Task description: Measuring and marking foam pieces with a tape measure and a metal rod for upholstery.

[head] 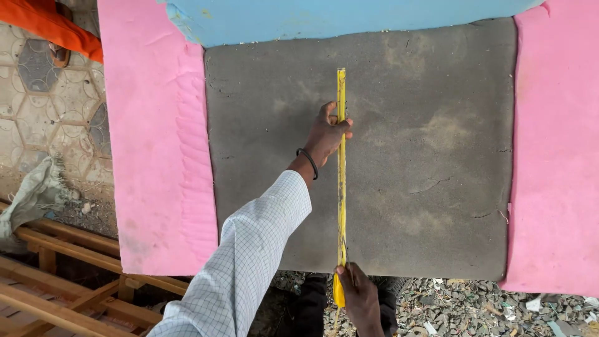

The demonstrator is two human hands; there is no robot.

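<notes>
- We see a yellow measuring tape (341, 168) stretched straight across the grey foam slab (430, 143), running from the slab's near edge up toward the blue foam (324, 19) at the far side.
- Our left hand (329, 134) presses the tape flat on the slab near its middle, fingers bent over it; a dark band (308, 162) circles the wrist above a checked sleeve (249, 262).
- Our right hand (359, 293) pinches the tape's near end at the slab's front edge.
- Pink foam (156, 137) flanks the slab on both sides.
- Wooden frame pieces (56, 287) lie lower left, gravel (474, 306) below.
</notes>
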